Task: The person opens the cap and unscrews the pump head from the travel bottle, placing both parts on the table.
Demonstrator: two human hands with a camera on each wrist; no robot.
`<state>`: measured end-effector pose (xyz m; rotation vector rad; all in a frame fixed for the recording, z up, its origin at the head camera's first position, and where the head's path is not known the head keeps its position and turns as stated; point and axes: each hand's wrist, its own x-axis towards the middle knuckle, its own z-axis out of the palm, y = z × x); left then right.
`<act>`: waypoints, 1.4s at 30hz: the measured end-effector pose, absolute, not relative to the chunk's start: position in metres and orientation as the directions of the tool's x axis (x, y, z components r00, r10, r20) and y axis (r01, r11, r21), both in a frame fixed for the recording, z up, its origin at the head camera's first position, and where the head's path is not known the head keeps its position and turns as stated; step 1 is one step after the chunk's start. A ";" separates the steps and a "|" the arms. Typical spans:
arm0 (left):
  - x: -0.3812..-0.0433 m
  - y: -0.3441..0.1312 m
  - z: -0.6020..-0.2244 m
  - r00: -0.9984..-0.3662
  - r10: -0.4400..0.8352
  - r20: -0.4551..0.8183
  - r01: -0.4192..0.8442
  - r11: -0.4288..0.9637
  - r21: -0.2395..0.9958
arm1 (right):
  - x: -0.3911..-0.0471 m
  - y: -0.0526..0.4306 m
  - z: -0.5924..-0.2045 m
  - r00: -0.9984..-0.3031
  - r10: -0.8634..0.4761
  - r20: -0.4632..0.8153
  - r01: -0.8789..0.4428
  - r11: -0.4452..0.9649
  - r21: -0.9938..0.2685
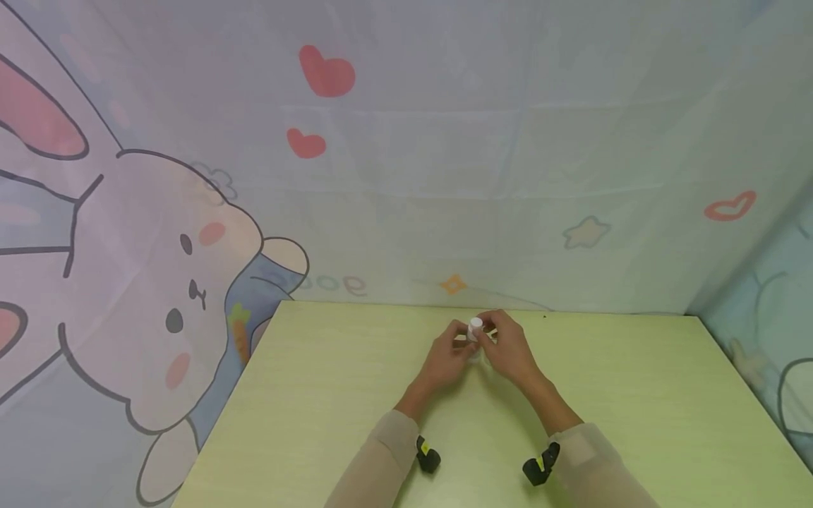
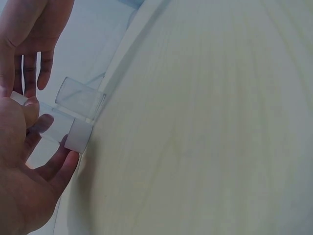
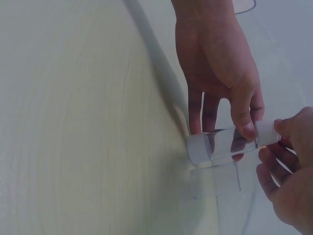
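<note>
A small clear bottle (image 3: pixel 222 144) with a white base (image 3: pixel 198 149) stands upright on the table. My left hand (image 1: pixel 448 360) grips it round the clear body, fingers reaching down to the base. On its top sits a white cap (image 1: pixel 476 324), which my right hand (image 1: pixel 510 349) pinches between thumb and fingers. Whether the cap is loose or seated cannot be told. Right beside the bottle is a clear plastic cylinder (image 2: pixel 80 99), like an overcap, on the table; neither hand touches it. In the head view the hands hide most of the bottle.
The pale yellow-green table (image 1: pixel 356 395) reaches back to a printed cloth backdrop (image 1: pixel 444 176) with a rabbit and hearts. A tiny dark speck (image 1: pixel 544 317) lies near the back edge. Black wrist cameras (image 1: pixel 428 456) are strapped at both sleeves.
</note>
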<state>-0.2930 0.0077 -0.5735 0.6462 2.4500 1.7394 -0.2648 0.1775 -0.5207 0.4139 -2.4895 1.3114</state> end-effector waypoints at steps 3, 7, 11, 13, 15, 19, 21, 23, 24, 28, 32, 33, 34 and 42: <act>-0.293 0.008 -0.573 -0.906 0.376 0.195 0.307 0.267 0.913 | -0.265 0.178 -0.520 -0.915 -0.119 0.385 -0.385 0.543 -0.747; -0.293 0.008 -0.573 -0.902 0.382 0.201 0.314 0.263 0.912 | -0.264 0.178 -0.520 -0.916 -0.126 0.380 -0.384 0.541 -0.748; -0.293 0.008 -0.573 -0.902 0.382 0.200 0.312 0.259 0.914 | -0.263 0.177 -0.519 -0.917 -0.131 0.376 -0.383 0.545 -0.746; -0.293 0.008 -0.574 -0.901 0.383 0.202 0.314 0.257 0.914 | -0.262 0.177 -0.519 -0.919 -0.131 0.372 -0.380 0.545 -0.747; -0.293 0.007 -0.574 -0.900 0.387 0.202 0.315 0.256 0.914 | -0.262 0.176 -0.520 -0.920 -0.128 0.371 -0.378 0.545 -0.748; -0.294 0.007 -0.575 -0.895 0.393 0.210 0.327 0.259 0.909 | -0.262 0.176 -0.521 -0.920 -0.123 0.373 -0.376 0.548 -0.747; -0.294 0.007 -0.575 -0.895 0.393 0.210 0.328 0.263 0.907 | -0.262 0.177 -0.522 -0.921 -0.121 0.371 -0.373 0.552 -0.746; -0.294 0.007 -0.575 -0.896 0.392 0.209 0.327 0.264 0.907 | -0.262 0.177 -0.523 -0.925 -0.118 0.361 -0.364 0.552 -0.750; -0.294 0.007 -0.575 -0.897 0.392 0.205 0.324 0.266 0.908 | -0.262 0.177 -0.523 -0.929 -0.113 0.353 -0.355 0.549 -0.757; -0.294 0.007 -0.575 -0.901 0.391 0.190 0.310 0.271 0.911 | -0.261 0.177 -0.523 -0.939 -0.088 0.333 -0.327 0.534 -0.780; -0.293 0.007 -0.576 -0.904 0.386 0.181 0.300 0.273 0.914 | -0.263 0.177 -0.523 -0.941 -0.067 0.331 -0.315 0.530 -0.788; -0.293 0.007 -0.576 -0.906 0.384 0.181 0.298 0.273 0.915 | -0.263 0.177 -0.523 -0.940 -0.065 0.334 -0.317 0.526 -0.789; -0.293 0.007 -0.576 -0.906 0.382 0.183 0.300 0.274 0.914 | -0.264 0.177 -0.523 -0.939 -0.063 0.337 -0.318 0.525 -0.789; -0.292 0.008 -0.571 -0.913 0.369 0.176 0.288 0.275 0.917 | -0.266 0.176 -0.521 -0.934 -0.062 0.353 -0.331 0.527 -0.783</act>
